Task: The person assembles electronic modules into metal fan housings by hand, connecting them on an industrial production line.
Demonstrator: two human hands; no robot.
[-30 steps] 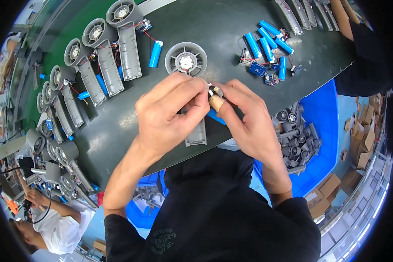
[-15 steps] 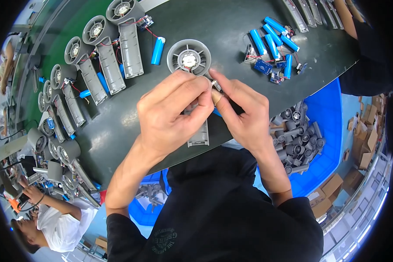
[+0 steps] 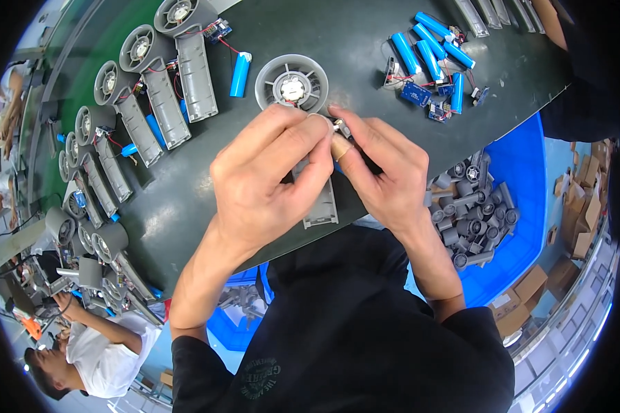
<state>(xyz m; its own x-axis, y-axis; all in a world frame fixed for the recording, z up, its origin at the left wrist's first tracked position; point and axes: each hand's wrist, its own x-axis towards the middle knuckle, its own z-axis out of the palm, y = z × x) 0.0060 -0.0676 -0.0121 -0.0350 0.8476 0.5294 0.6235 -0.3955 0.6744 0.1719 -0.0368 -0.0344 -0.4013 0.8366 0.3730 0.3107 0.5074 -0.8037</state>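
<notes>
My left hand [image 3: 272, 172] and my right hand [image 3: 386, 168] meet over a grey fan housing [image 3: 292, 58] that lies on the dark table. Its round end, with spokes and a pale centre, faces up beyond my fingers; the grey handle half [image 3: 322, 210] runs toward me beneath them. Between thumb and forefinger, the right hand pinches a small white-and-metal part [image 3: 341, 128]. Closed fingertips of the left hand press right beside that part; what they grip is hidden. A bit of blue shows under the right thumb, mostly covered.
Several similar grey fan housings [image 3: 165, 100] with wires stand in a row at left. A blue battery [image 3: 240, 74] lies near them. Blue batteries with circuit boards [image 3: 415, 94] are grouped at right. A blue bin [image 3: 530, 172] holds grey housings below the table edge. People work at the left and upper right.
The view has shifted slightly, so the table's contents sit a little differently in it. Both hands keep their pinch at the same spot over the housing; the white-and-metal part shows slightly more.
</notes>
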